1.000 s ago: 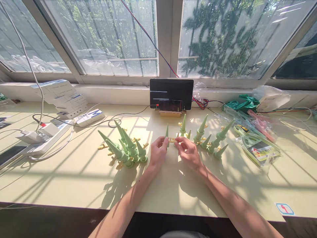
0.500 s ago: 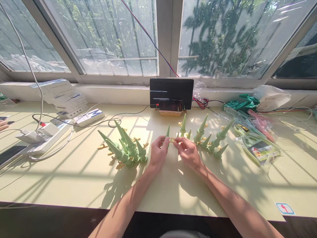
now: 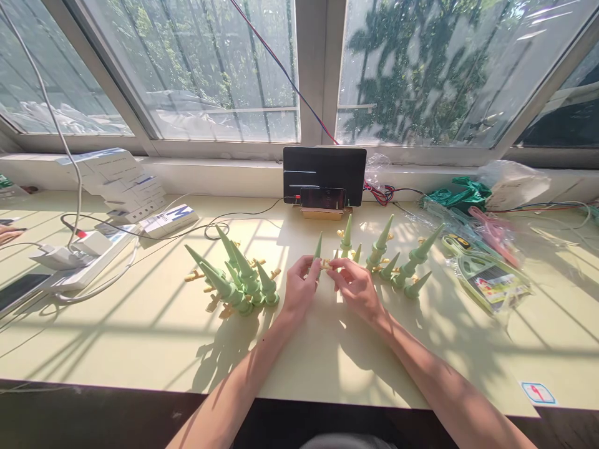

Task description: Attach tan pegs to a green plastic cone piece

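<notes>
My left hand (image 3: 301, 285) is closed around a green cone-shaped piece (image 3: 318, 246), its tip pointing up above my fingers. A small yellow piece (image 3: 326, 264) sits pinched in the fingertips of my right hand (image 3: 356, 287), against or very close to the green piece; whether they are joined is hidden. Left of my hands stands a cluster of green cone pieces (image 3: 243, 271) with small yellow parts sticking out from their sides. On the right are more upright green cones (image 3: 380, 243), several of them also bearing yellow parts.
A black tablet (image 3: 325, 165) leans at the window with a phone (image 3: 322, 198) before it. White boxes (image 3: 126, 187) and a power strip (image 3: 93, 265) with cables lie left. Plastic bags (image 3: 461, 193) and a packaged green item (image 3: 491, 280) lie right. Another person's fingers (image 3: 9, 234) show far left.
Both my hands stay nearly in place, still on the same pieces. The yellow piece has shifted or turned slightly between them. The other person's fingers at far left have moved a little.
</notes>
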Tool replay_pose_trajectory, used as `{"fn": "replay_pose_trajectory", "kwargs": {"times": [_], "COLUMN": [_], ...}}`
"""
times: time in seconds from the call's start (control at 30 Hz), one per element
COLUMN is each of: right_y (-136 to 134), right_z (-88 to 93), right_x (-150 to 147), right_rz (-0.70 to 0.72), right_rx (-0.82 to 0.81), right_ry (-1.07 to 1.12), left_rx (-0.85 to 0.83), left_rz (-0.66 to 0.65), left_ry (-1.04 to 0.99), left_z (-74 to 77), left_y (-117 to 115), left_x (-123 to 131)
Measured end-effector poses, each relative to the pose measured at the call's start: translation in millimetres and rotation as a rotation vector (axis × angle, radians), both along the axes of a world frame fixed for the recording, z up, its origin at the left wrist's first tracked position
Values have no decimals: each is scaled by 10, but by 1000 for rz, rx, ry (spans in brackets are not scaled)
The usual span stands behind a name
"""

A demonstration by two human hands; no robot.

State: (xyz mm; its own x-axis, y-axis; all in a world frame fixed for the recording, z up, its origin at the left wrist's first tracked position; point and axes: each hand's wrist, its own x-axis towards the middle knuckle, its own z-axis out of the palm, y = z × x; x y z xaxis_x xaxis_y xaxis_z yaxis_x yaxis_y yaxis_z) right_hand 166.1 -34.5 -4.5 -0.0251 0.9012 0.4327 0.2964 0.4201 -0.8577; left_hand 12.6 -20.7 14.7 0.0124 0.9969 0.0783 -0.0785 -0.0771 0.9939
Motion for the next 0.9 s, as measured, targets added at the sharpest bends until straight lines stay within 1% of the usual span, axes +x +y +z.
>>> {"fn": "replay_pose_trajectory", "kwargs": {"times": [0.57,0.9], "right_y": [-16,-15], "right_z": [36,34], "right_x": [-28,-1], "right_rz": [-32,-29], "right_rx": [-31,7], "right_ry": [0,-43], "left_rx": [15,8], "left_rz": [-9,-8], "left_ry": [-1,0], "left_z": [-27,-33], "left_y": [5,8], "left_x": [5,0]}}
